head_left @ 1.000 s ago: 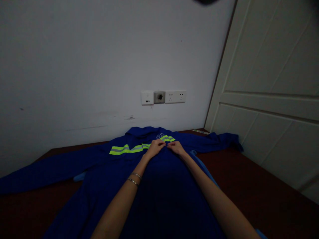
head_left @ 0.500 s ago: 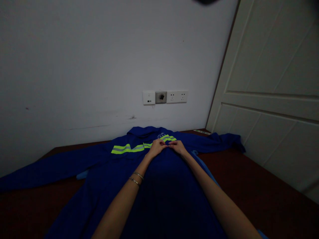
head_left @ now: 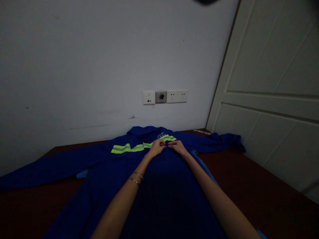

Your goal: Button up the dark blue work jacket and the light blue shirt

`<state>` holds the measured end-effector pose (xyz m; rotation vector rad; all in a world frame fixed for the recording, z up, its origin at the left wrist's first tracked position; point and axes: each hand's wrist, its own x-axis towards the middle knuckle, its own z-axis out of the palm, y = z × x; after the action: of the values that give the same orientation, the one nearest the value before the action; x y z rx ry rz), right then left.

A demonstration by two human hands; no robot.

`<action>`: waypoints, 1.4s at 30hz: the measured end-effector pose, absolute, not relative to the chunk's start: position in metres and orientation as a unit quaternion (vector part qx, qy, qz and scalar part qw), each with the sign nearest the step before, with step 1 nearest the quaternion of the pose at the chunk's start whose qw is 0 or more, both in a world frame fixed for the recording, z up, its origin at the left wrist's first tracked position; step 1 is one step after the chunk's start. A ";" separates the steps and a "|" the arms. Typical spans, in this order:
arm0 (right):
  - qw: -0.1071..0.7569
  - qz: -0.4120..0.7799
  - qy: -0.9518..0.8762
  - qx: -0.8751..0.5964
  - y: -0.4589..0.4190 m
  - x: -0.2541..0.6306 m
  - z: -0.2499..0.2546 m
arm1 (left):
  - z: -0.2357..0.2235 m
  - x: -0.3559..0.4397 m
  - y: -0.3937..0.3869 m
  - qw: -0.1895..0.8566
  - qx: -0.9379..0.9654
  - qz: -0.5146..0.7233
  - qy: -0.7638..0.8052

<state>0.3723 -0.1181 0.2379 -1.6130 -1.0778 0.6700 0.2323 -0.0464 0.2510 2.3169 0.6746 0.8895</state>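
A dark blue work jacket (head_left: 104, 172) with a yellow-green reflective stripe (head_left: 127, 148) lies spread flat on a dark brown table (head_left: 249, 176), collar toward the wall and sleeves out to both sides. My left hand (head_left: 156, 147) and my right hand (head_left: 178, 146) meet at the chest, just below the collar. Both pinch the fabric along the jacket's front opening, fingertips almost touching. Two thin bracelets circle my left wrist (head_left: 136, 177).
A white wall stands behind the table with a row of sockets and a switch (head_left: 164, 97). A white panelled door (head_left: 274, 99) closes off the right side. The right sleeve end (head_left: 229, 138) lies near the door.
The view has shifted slightly; my hands stay pinched at the same spot on the jacket's chest, fingers moved closer together.
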 end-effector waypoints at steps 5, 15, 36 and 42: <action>0.509 0.286 -0.452 -0.675 -0.121 0.372 0.240 | 0.252 0.231 -0.049 0.278 0.873 0.329 0.230; 0.489 0.240 -0.480 -0.687 -0.128 0.369 0.257 | 0.307 0.218 -0.051 0.242 0.853 0.382 0.262; 0.096 0.013 -0.731 -0.675 -0.173 0.231 0.279 | 0.311 0.090 -0.095 0.218 0.908 0.114 0.339; 0.082 -0.032 -0.722 -0.686 -0.178 0.216 0.277 | 0.277 0.057 -0.110 0.185 0.927 0.115 0.307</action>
<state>0.2164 -0.1777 0.2773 -2.0491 -2.1586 -0.0957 0.0573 -0.1097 0.2771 2.6114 0.8648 0.3241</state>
